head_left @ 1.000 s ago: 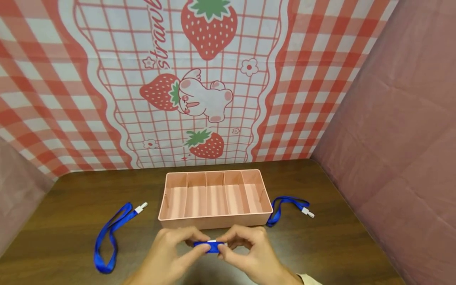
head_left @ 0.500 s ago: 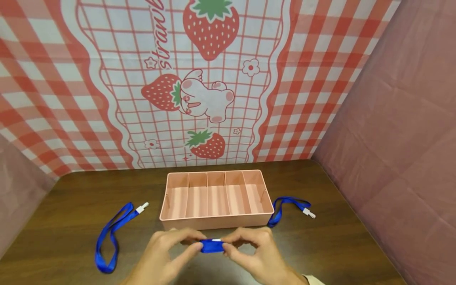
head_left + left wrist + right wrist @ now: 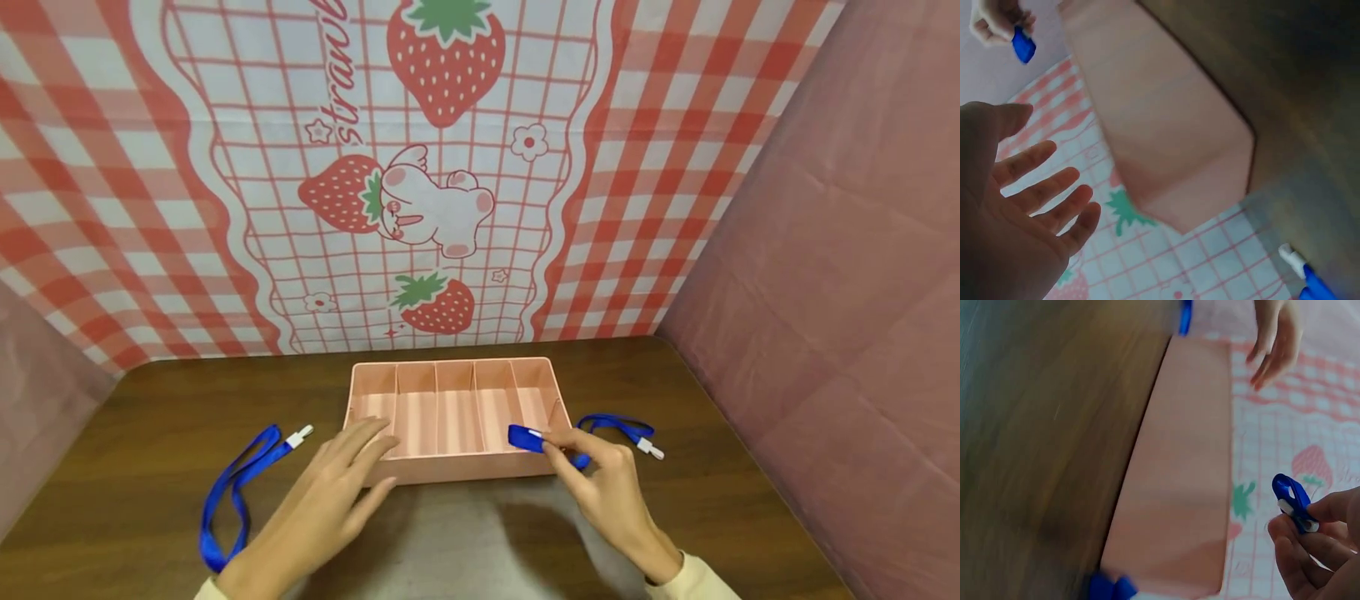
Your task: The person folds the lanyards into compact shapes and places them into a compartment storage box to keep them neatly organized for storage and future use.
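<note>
In the head view my right hand (image 3: 607, 492) pinches a blue lanyard (image 3: 525, 438), folded into a small bundle, over the front right of a pink divided box (image 3: 450, 467). The right wrist view shows white clip parts inside the folded lanyard (image 3: 1291, 497), between thumb and fingers. My left hand (image 3: 330, 492) hovers by the box's front left corner, holding nothing. Its fingers are spread and nearly straight in the left wrist view, where the box's side wall (image 3: 1160, 119) fills the middle.
A blue lanyard with a white clip (image 3: 225, 500) lies loosely looped on the dark wooden table (image 3: 112, 483) at left. Another lanyard (image 3: 618, 423) lies right of the box, partly behind my right hand. A strawberry-patterned cloth (image 3: 435, 208) hangs behind.
Both hands were together in front of the box, holding the folded lanyard. The left hand has let go and moved left; the right has carried the lanyard right and forward over the box.
</note>
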Demonstrator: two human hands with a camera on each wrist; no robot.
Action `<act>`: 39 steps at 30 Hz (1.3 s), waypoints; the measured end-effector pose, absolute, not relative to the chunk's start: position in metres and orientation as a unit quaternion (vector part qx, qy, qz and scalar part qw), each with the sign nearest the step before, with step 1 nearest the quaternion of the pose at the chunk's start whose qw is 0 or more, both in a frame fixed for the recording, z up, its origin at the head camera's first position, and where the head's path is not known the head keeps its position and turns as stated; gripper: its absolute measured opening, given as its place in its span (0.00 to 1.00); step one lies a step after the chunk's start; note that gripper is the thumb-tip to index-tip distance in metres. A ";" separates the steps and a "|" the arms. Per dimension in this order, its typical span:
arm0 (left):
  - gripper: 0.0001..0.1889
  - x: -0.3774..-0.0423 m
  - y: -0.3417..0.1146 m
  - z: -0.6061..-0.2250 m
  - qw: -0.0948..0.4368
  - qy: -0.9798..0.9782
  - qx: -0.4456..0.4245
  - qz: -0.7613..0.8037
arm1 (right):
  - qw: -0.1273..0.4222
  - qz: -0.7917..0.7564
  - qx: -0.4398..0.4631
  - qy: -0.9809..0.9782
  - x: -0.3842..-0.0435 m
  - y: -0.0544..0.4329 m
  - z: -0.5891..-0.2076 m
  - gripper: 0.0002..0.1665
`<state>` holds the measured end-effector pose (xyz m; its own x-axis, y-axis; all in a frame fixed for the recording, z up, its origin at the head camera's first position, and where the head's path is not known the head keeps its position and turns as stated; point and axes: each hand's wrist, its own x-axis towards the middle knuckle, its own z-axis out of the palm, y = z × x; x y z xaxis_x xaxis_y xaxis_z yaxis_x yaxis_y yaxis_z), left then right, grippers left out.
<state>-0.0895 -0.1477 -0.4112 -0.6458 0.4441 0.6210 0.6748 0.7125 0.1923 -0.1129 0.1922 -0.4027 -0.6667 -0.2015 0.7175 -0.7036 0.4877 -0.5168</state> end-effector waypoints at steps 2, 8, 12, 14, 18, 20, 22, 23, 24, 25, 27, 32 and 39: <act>0.25 -0.091 -0.147 -0.419 0.253 -0.894 -0.317 -0.190 | 0.316 0.400 0.273 -0.816 -0.121 0.197 -0.407 0.11; 0.39 -0.088 -0.146 -0.438 0.200 -0.922 -0.310 -0.120 | 0.357 0.323 0.261 -0.837 -0.144 0.208 -0.416 0.09; 0.45 -0.085 -0.145 -0.439 0.184 -0.926 -0.311 -0.108 | 0.358 0.300 0.263 -0.844 -0.157 0.211 -0.419 0.07; 0.48 -0.084 -0.145 -0.438 0.179 -0.926 -0.314 -0.106 | 0.355 0.291 0.268 -0.847 -0.163 0.211 -0.420 0.06; 0.52 -0.083 -0.145 -0.437 0.171 -0.926 -0.318 -0.106 | 0.349 0.262 0.279 -0.855 -0.178 0.211 -0.420 0.04; 0.53 -0.084 -0.144 -0.438 0.165 -0.928 -0.318 -0.106 | 0.339 0.244 0.284 -0.863 -0.186 0.210 -0.420 0.03; 0.54 -0.085 -0.144 -0.440 0.157 -0.929 -0.318 -0.106 | 0.321 0.224 0.288 -0.874 -0.193 0.208 -0.419 0.04; 0.54 -0.086 -0.143 -0.440 0.154 -0.929 -0.318 -0.106 | 0.309 0.215 0.287 -0.881 -0.195 0.207 -0.419 0.05; 0.55 -0.086 -0.143 -0.441 0.152 -0.929 -0.319 -0.107 | 0.295 0.207 0.286 -0.888 -0.198 0.206 -0.419 0.05; 0.55 -0.087 -0.142 -0.442 0.151 -0.929 -0.319 -0.108 | 0.279 0.197 0.284 -0.896 -0.200 0.205 -0.418 0.06; 0.55 -0.087 -0.141 -0.442 0.154 -0.928 -0.322 -0.110 | 0.242 0.177 0.281 -0.912 -0.203 0.201 -0.417 0.08; 0.56 -0.086 -0.140 -0.443 0.168 -0.926 -0.321 -0.108 | 0.138 0.117 0.297 -0.938 -0.204 0.189 -0.414 0.14; 0.56 -0.085 -0.140 -0.442 0.168 -0.931 -0.311 -0.095 | 0.101 0.066 0.331 -0.936 -0.204 0.187 -0.406 0.22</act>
<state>-0.0850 -0.1398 -0.4415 -0.7499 0.5472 0.3719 0.6111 0.7882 0.0726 -0.2038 0.1865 -0.4062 -0.7601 -0.6064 0.2336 -0.6331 0.7720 -0.0561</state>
